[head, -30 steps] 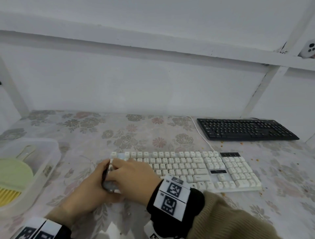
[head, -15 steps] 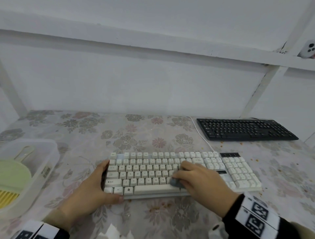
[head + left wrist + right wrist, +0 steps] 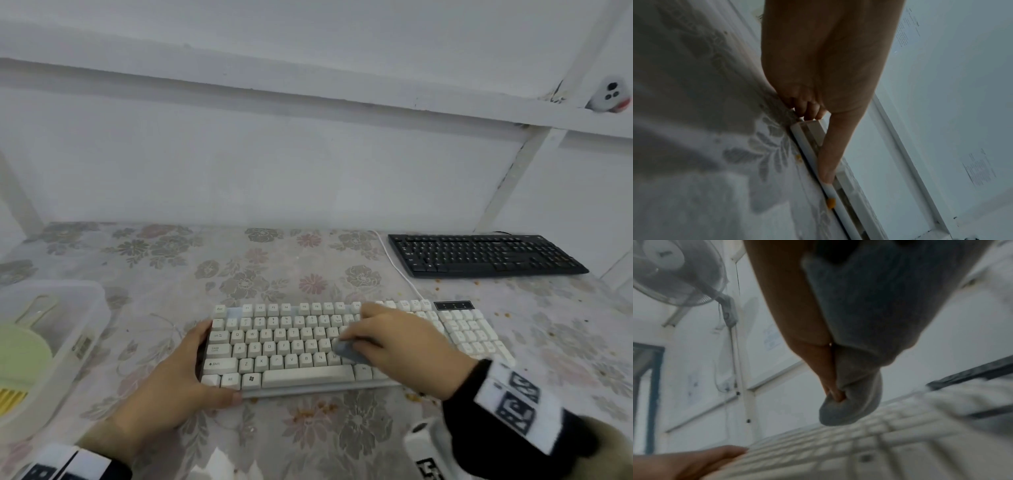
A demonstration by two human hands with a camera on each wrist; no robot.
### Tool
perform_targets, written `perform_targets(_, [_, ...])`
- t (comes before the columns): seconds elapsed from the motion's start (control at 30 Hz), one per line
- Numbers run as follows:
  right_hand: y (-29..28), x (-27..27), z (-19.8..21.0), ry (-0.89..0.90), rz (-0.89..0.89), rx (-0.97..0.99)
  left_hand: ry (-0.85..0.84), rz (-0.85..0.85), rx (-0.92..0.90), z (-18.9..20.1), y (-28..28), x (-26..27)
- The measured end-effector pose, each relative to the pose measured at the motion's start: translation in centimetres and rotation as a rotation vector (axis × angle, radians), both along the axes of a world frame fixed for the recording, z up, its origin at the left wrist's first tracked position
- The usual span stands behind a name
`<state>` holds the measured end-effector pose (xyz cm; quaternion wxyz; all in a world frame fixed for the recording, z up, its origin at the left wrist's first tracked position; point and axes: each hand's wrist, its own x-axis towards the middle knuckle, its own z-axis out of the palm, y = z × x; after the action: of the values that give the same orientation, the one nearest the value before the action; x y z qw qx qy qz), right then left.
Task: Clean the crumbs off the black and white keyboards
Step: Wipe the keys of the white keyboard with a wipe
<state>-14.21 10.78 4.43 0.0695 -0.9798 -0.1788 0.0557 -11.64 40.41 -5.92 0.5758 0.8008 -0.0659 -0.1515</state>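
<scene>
Right hand (image 3: 394, 346) grip presses grey cloth (image 3: 346, 351) onto white keyboard (image 3: 291, 342).

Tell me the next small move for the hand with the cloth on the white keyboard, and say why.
Probably sweep the grey cloth rightward across the remaining keys toward the number pad. The right hand grips it mid-board on the white keyboard, the left hand braces the keyboard's left end, and orange crumbs lie by the front edge near the right wrist.
</scene>
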Motion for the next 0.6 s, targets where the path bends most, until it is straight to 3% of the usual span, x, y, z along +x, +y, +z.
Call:
perform_targets(0.2, [4.9, 0.9, -2.1, -0.093, 0.145, -0.061, 0.001, -0.005, -0.013, 0.2, 0.1, -0.1])
perform_targets(0.6, [-3.4, -0.9, -2.7, -0.077, -0.052, -0.108, -0.015, -0.006, 0.011, 0.2, -0.1, -0.2])
